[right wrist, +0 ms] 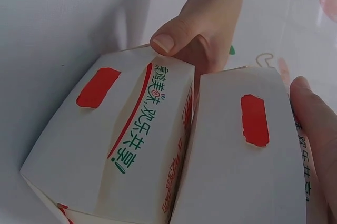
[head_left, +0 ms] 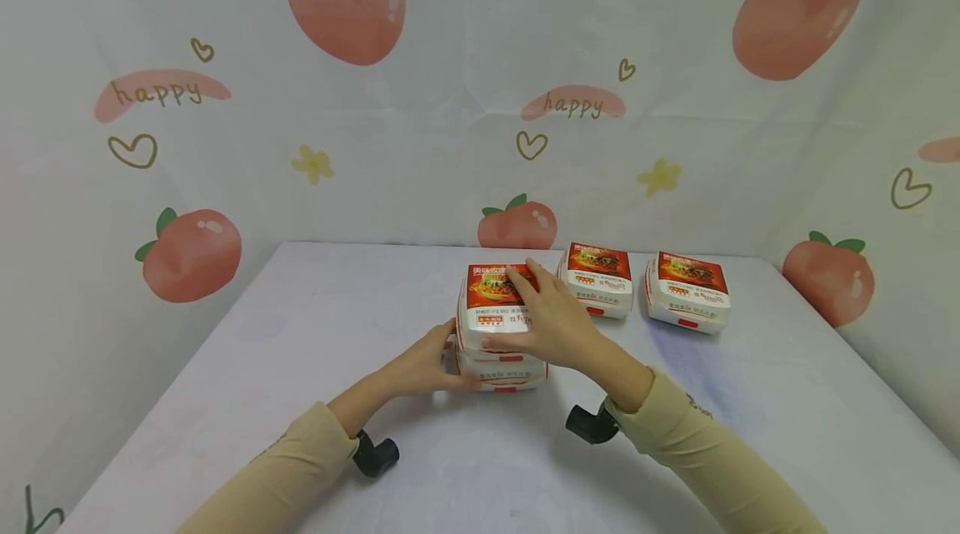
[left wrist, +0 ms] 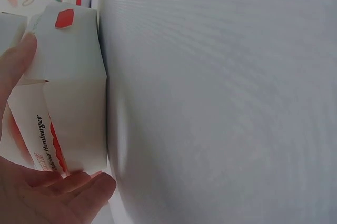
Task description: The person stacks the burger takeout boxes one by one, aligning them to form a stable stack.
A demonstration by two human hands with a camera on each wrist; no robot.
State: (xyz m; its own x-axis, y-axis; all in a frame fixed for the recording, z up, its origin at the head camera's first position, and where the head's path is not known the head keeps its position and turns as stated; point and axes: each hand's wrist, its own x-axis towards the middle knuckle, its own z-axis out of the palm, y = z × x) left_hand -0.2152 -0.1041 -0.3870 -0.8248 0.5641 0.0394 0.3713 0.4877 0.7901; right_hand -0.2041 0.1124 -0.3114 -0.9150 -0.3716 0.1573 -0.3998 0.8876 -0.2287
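Observation:
Two white and red hamburger boxes stand stacked on the table in the head view. My left hand (head_left: 420, 367) holds the lower box (head_left: 498, 374) at its left side, thumb toward the near face. Over the upper box (head_left: 480, 317) reaches my right hand (head_left: 558, 326), gripping it with the thumb on the near side and fingers across the printed lid. In the right wrist view, a narrow gap shows between the lower box (right wrist: 131, 129) and the upper box (right wrist: 226, 145). The left wrist view shows the lower box (left wrist: 76, 124) flat against the table, between thumb and fingers.
Two more hamburger boxes, one (head_left: 597, 280) just behind the stack and another (head_left: 686, 292) farther right, sit near the table's back edge. A pale cloth covers the table (head_left: 480, 467). Behind it hangs a white backdrop (head_left: 420, 167) printed with fruit and hearts.

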